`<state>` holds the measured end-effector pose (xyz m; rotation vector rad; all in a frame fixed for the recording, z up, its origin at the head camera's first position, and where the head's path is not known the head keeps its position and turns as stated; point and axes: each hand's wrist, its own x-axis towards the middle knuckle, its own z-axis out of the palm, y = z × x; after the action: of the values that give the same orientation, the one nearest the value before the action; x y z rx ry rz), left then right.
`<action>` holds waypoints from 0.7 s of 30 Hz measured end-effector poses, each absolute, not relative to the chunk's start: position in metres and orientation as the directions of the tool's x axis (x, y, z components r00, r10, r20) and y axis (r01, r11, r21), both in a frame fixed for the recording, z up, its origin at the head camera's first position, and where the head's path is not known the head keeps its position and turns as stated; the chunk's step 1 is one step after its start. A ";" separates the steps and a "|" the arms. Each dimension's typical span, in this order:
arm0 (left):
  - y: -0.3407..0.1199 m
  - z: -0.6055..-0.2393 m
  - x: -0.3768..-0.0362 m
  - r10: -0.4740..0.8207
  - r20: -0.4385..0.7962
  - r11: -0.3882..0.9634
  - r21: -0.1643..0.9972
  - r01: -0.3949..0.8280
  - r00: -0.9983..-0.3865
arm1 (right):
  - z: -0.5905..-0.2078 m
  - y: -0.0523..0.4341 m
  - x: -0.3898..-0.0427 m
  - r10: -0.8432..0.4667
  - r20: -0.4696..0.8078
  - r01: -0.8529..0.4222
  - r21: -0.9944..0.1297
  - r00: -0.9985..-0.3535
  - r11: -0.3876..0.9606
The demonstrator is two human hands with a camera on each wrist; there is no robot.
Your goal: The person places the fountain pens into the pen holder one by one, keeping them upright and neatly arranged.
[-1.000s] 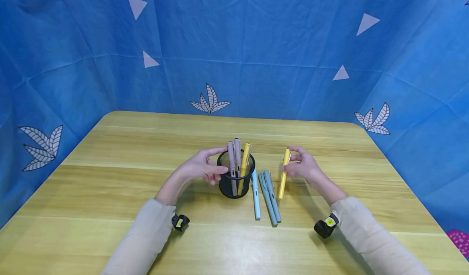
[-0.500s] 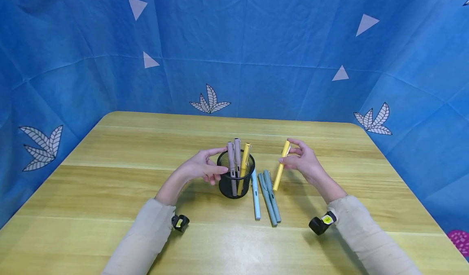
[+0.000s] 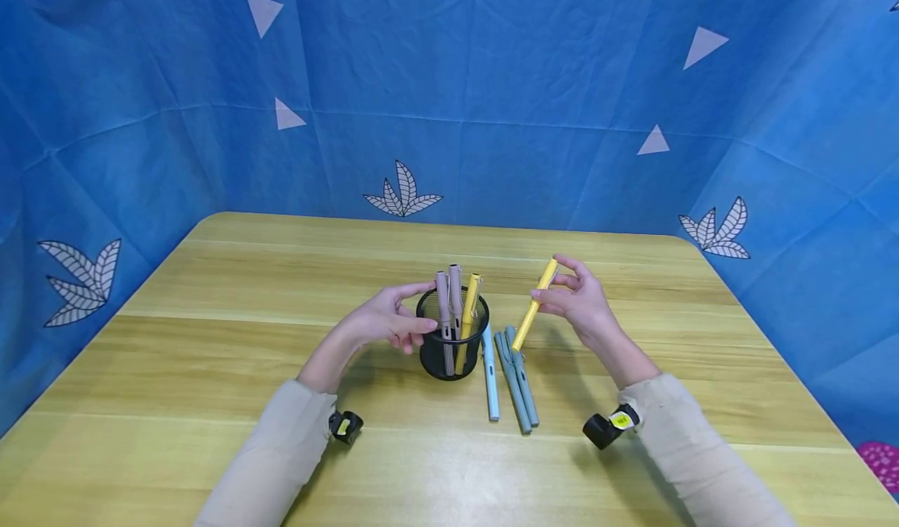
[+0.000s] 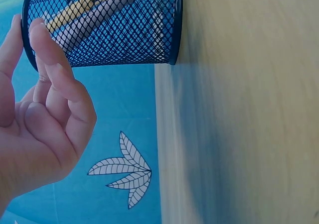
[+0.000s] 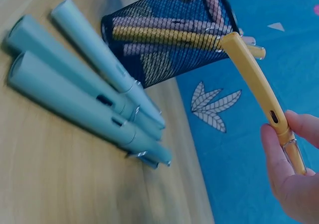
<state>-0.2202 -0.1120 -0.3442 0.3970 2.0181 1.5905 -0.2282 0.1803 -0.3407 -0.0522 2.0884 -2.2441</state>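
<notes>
A black mesh pen holder (image 3: pixel 449 359) stands upright on the table, with two mauve pens (image 3: pixel 442 300) and a yellow pen (image 3: pixel 467 316) inside. At its left side my left hand (image 3: pixel 382 316) holds the rim between thumb and index finger; the other fingers are bent beneath. My right hand (image 3: pixel 579 300) pinches a second yellow pen (image 5: pixel 256 82) near its clip. This pen slants in the air, its lower end overlapping the blue-green pens in the head view. Two blue-green pens (image 3: pixel 516 386) and a light blue pen (image 3: pixel 491 379) lie right of the holder.
The wooden table (image 3: pixel 281 277) has a blue curtain (image 3: pixel 520 82) with leaf and triangle prints behind it. Black wrist cameras sit on both sleeves. A pink dotted thing (image 3: pixel 879 464) shows beyond the table's right edge.
My right hand has risen and moved slightly left with the yellow pen, which has tilted so its lower end points toward the holder. My left hand and the holder have stayed put.
</notes>
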 end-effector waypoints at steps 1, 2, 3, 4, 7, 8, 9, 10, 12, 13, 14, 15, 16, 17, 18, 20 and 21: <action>-0.112 -0.344 -0.220 0.535 -0.226 0.262 0.960 -0.094 -0.814 | -0.340 0.179 -0.228 -0.072 -0.022 0.028 -0.997 -0.997 -0.078; -0.112 -0.344 -0.220 0.535 -0.225 0.262 0.960 -0.093 -0.814 | -0.339 0.178 -0.228 -0.061 -0.020 0.025 -0.996 -0.998 -0.084; -0.112 -0.344 -0.220 0.535 -0.224 0.261 0.961 -0.092 -0.815 | -0.337 0.177 -0.228 -0.053 -0.016 0.021 -0.996 -0.998 -0.090; -0.112 -0.344 -0.220 0.535 -0.223 0.260 0.961 -0.093 -0.815 | -0.336 0.176 -0.228 -0.046 -0.012 0.017 -0.995 -0.999 -0.101; -0.112 -0.344 -0.219 0.535 -0.227 0.253 0.962 -0.102 -0.814 | -0.332 0.172 -0.227 -0.027 -0.004 0.008 -0.991 -1.000 -0.132; -0.112 -0.344 -0.219 0.536 -0.228 0.249 0.963 -0.106 -0.813 | -0.331 0.170 -0.227 -0.021 -0.002 0.005 -0.989 -1.000 -0.145; -0.112 -0.344 -0.219 0.537 -0.228 0.247 0.963 -0.106 -0.812 | -0.329 0.168 -0.226 -0.017 0.001 0.002 -0.987 -1.000 -0.158; -0.112 -0.344 -0.219 0.538 -0.227 0.246 0.963 -0.107 -0.812 | -0.328 0.167 -0.226 -0.011 0.003 -0.001 -0.985 -1.000 -0.173; -0.112 -0.344 -0.219 0.540 -0.224 0.243 0.964 -0.104 -0.811 | -0.326 0.163 -0.226 0.001 0.006 -0.006 -0.980 -1.000 -0.199; -0.112 -0.344 -0.220 0.541 -0.221 0.244 0.965 -0.101 -0.811 | -0.324 0.161 -0.225 0.007 0.008 -0.009 -0.977 -1.000 -0.211; -0.112 -0.344 -0.220 0.542 -0.219 0.244 0.965 -0.098 -0.811 | -0.323 0.159 -0.225 0.015 0.008 -0.011 -0.974 -1.000 -0.225; -0.112 -0.344 -0.220 0.542 -0.218 0.245 0.965 -0.095 -0.812 | -0.323 0.157 -0.225 0.021 0.008 -0.013 -0.971 -1.000 -0.238; -0.112 -0.344 -0.220 0.542 -0.218 0.243 0.965 -0.097 -0.812 | -0.322 0.155 -0.225 0.028 0.008 -0.015 -0.968 -1.000 -0.251; -0.112 -0.344 -0.220 0.543 -0.218 0.240 0.966 -0.098 -0.811 | -0.321 0.153 -0.224 0.035 0.007 -0.016 -0.965 -0.999 -0.260; -0.113 -0.345 -0.220 0.544 -0.220 0.239 0.966 -0.102 -0.810 | -0.320 0.151 -0.224 0.043 0.009 -0.021 -0.963 -0.999 -0.270; -0.113 -0.345 -0.220 0.545 -0.220 0.232 0.967 -0.107 -0.809 | -0.320 0.147 -0.223 0.060 0.021 -0.037 -0.959 -0.998 -0.281; -0.113 -0.346 -0.221 0.546 -0.220 0.229 0.967 -0.109 -0.808 | -0.320 0.145 -0.223 0.069 0.030 -0.049 -0.958 -0.997 -0.282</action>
<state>-0.2206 -0.1128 -0.3457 0.4003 1.9805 1.6232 -0.2227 0.1452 -0.3195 0.0272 1.9240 -2.5754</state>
